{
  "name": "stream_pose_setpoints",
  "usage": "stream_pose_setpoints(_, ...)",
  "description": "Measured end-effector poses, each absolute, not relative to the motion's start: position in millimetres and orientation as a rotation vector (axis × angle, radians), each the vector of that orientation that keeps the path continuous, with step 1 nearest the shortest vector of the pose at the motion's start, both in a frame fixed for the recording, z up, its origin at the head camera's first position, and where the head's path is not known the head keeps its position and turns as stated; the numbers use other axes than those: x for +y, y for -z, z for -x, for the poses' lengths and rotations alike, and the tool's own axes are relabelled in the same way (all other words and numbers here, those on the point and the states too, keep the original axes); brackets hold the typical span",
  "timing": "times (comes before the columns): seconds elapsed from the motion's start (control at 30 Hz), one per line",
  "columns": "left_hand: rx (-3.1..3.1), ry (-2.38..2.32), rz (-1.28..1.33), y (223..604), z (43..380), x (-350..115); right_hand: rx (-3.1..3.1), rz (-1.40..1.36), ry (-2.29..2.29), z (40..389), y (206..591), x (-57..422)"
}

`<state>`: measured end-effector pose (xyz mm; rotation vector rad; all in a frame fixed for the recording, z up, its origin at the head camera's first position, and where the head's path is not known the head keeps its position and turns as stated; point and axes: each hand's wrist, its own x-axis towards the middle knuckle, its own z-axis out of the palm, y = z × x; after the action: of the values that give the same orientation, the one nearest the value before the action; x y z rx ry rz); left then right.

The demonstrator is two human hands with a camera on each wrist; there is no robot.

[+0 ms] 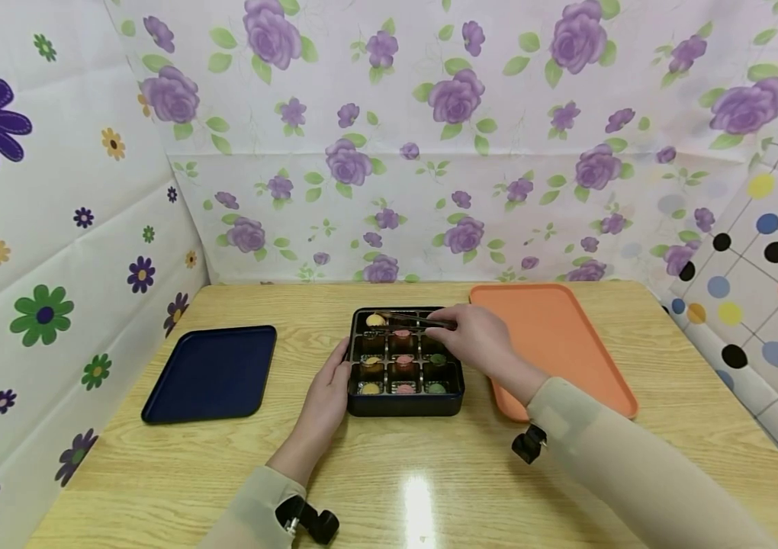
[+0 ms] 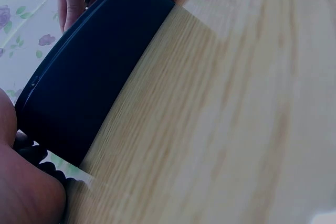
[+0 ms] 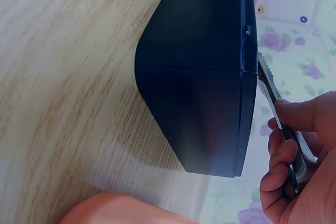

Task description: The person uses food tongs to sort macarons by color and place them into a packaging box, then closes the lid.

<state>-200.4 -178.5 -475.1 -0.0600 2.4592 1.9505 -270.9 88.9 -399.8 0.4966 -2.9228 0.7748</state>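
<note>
A dark box (image 1: 404, 406) with a divided insert stands mid-table. Round yellow, pink and green pieces sit in its compartments, in left, middle and right columns. My right hand (image 1: 478, 335), over the box's back right, grips metal tongs (image 3: 270, 82) with serrated tips. The tips reach a yellow piece (image 1: 375, 321) at the back left compartment; whether they pinch it is hard to tell. My left hand (image 1: 323, 393) lies along the box's left side, its fingers touching the wall. Part of the right column is hidden behind the right hand.
To the left lies a dark blue tray (image 1: 213, 377). An orange tray (image 1: 554, 335) lies to the right, partly under the right forearm. Wooden tabletop (image 1: 389, 473) extends in front of the box. Flowered cloth (image 1: 396, 191) hangs behind the table, with patterned cloths at both sides.
</note>
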Motion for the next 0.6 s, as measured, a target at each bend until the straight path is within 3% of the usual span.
stream_pose_setpoints(0.6,2.480,-1.925,0.075,475.9,200.5,-178.6,-2.965,-0.476,-0.784,273.5,400.9,80.8)
